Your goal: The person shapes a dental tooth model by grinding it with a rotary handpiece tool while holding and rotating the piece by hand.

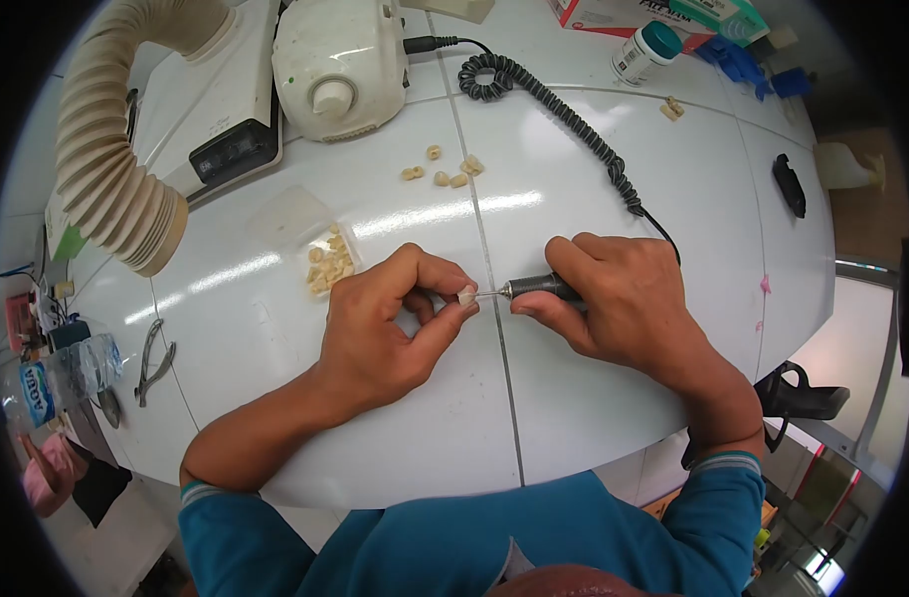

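Between thumb and forefinger, my left hand (395, 323) pinches a small whitish tooth-like piece (466, 296). My right hand (614, 294) is wrapped round a black rotary handpiece (539, 287), whose thin metal tip points left and meets the piece or lies right beside it. A coiled black cable (574, 124) links the handpiece to a cream control unit (340, 65). Left of my left hand, an open clear box (332, 267) holds several yellowish tooth-like pieces. Several more loose pieces (442, 178) lie on the white table (405, 448) beyond my hands.
A ribbed beige hose (111, 149) arches over the upper left, near a white device with a dark panel (234, 149). Pliers (154, 363) and a plastic bottle (67, 378) are at left. A green-lidded jar (645, 53) and a black object (789, 186) are at upper right.
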The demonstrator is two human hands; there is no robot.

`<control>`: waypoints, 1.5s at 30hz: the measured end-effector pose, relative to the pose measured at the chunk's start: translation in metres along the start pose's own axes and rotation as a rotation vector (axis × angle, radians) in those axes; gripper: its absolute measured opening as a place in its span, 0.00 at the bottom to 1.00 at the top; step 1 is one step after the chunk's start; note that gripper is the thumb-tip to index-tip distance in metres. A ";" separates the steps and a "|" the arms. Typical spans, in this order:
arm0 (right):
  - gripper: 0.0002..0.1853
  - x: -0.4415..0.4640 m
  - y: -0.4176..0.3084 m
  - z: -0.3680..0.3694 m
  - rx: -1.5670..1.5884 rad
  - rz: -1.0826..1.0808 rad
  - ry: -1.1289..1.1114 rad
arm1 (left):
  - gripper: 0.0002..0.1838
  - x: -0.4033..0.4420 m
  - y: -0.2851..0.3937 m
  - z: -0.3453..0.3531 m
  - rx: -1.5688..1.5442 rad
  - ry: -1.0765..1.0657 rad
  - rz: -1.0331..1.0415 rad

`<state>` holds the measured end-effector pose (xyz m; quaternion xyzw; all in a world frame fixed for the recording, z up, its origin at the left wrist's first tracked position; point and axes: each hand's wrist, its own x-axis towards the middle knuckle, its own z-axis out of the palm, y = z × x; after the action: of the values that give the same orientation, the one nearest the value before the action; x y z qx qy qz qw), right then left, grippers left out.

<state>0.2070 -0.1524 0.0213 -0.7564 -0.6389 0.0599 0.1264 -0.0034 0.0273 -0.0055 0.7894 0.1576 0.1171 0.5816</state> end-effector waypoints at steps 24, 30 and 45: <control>0.31 0.000 -0.001 -0.001 0.018 0.018 -0.013 | 0.12 0.000 0.000 -0.002 -0.063 -0.026 -0.007; 0.32 0.001 -0.002 -0.005 0.028 0.037 -0.055 | 0.11 -0.002 0.003 -0.003 -0.071 -0.042 -0.080; 0.30 -0.001 -0.003 0.000 -0.004 0.002 0.015 | 0.10 -0.001 0.001 -0.001 -0.041 -0.024 -0.049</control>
<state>0.2038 -0.1526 0.0220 -0.7576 -0.6375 0.0531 0.1295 -0.0046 0.0280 -0.0044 0.7746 0.1674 0.0967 0.6022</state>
